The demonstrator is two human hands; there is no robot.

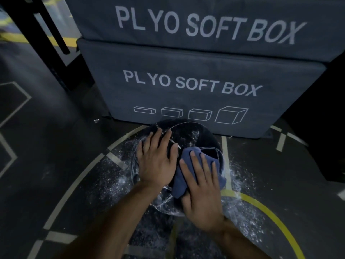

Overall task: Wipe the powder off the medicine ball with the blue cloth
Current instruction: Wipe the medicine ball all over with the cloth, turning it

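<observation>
A black medicine ball (194, 135) with thin white seam lines rests on the dark floor in front of the stacked boxes. White powder streaks its top and left side. My left hand (155, 159) lies flat on the ball's left half, fingers spread, holding nothing. My right hand (202, 186) presses the blue cloth (182, 182) against the ball's right front. The cloth is bunched under my palm and fingers. Both hands hide much of the ball's near surface.
Two grey boxes marked PLYO SOFT BOX (188, 85) stand stacked right behind the ball. White powder (246, 217) is scattered on the floor around the ball, mostly to the right and left front. A dark metal frame (50, 34) rises at the upper left. White and yellow lines cross the floor.
</observation>
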